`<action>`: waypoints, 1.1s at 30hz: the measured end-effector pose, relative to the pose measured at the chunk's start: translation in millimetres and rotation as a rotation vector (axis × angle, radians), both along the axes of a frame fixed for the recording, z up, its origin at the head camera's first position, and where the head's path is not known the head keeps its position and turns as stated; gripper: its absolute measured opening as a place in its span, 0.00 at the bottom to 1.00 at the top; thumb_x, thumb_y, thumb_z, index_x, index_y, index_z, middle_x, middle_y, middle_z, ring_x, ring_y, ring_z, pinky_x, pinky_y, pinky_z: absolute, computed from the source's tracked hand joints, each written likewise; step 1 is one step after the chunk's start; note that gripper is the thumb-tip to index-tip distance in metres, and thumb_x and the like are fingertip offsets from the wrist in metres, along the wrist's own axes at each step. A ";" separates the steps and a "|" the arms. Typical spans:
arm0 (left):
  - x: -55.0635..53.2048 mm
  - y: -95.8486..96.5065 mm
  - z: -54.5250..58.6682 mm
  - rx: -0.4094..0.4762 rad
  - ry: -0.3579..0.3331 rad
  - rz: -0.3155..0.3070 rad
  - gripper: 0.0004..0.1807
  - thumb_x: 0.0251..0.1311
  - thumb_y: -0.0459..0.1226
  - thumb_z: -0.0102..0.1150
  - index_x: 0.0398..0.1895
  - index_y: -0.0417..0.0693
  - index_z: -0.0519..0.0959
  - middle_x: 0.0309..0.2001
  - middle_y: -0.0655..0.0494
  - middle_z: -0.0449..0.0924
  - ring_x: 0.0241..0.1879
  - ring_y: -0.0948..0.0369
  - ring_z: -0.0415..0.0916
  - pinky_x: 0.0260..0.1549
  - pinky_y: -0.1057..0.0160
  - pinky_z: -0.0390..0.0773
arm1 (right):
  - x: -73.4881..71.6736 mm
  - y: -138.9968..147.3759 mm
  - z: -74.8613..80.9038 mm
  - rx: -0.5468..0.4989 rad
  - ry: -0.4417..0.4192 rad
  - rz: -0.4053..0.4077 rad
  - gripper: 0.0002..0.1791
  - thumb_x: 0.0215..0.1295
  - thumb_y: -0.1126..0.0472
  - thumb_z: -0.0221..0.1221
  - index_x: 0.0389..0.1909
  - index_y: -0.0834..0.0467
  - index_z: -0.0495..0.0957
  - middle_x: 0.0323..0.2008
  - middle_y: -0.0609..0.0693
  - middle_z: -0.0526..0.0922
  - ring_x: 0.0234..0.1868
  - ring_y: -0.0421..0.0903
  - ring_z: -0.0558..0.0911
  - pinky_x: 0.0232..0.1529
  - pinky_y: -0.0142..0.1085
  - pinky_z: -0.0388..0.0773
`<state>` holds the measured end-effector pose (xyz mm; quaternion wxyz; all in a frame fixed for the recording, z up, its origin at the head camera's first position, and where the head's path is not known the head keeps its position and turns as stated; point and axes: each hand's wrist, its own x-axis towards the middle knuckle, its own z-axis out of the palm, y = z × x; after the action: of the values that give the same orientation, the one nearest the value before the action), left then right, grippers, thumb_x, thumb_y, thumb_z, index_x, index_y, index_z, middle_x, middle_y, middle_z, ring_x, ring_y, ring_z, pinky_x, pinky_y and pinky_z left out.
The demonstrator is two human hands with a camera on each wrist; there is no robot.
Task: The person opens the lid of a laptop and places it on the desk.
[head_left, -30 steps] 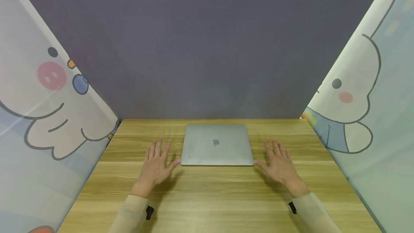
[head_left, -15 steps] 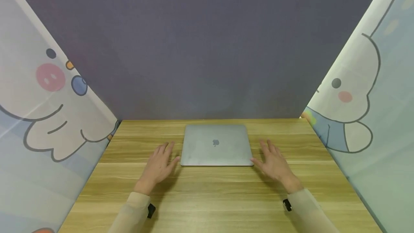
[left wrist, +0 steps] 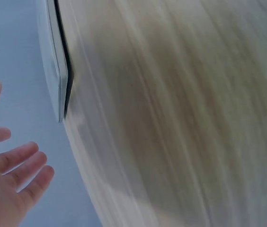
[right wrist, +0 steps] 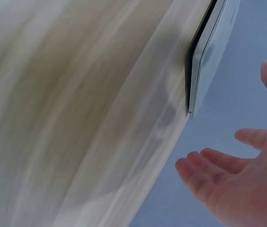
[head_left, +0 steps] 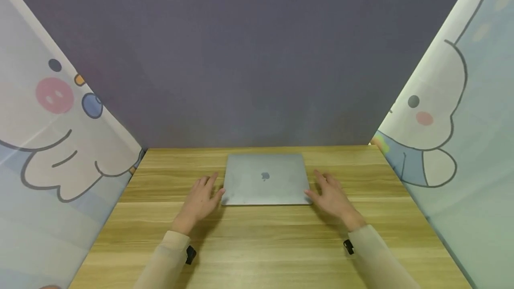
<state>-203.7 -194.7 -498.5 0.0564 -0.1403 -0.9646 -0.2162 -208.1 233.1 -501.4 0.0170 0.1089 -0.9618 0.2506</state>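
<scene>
A closed silver laptop [head_left: 265,186] with an apple logo on its lid lies flat near the back of the wooden table. My left hand [head_left: 201,202] hovers at its left side, fingers spread and loosely bent, the thumb overlapping the front left corner in the head view. On the other side, my right hand [head_left: 333,200] mirrors it, its thumb over the front right corner. Both wrist views show a gap between the fingers and the laptop's edge, seen as a thin slab [left wrist: 57,66] at left and a matching silver edge [right wrist: 209,56] at right. Neither hand holds anything.
The wood-grain table [head_left: 261,244] stretches in front of the laptop. Behind it rises a dark grey panel [head_left: 257,57]. Curtains with cartoon figures flank the table, a left curtain [head_left: 40,213] and a right curtain [head_left: 482,217]. Small black devices sit at both wrists.
Both hands have drawn inward toward the laptop, their fingers going from straight and spread to slightly bent. The thumbs now overlap its front corners. The laptop stays in place on the table.
</scene>
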 end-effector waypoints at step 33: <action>-31.3 27.3 -14.7 0.266 -0.293 0.118 0.38 0.73 0.48 0.56 0.77 0.38 0.59 0.70 0.28 0.64 0.72 0.30 0.54 0.66 0.30 0.60 | -32.4 -28.2 -11.6 -0.167 -0.166 0.004 0.43 0.75 0.47 0.58 0.77 0.68 0.54 0.72 0.70 0.63 0.72 0.69 0.64 0.70 0.62 0.61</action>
<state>-235.0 -167.4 -513.3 -0.0537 -0.0422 -0.9320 -0.3560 -240.5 204.9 -512.9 -0.0543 0.0880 -0.9355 0.3379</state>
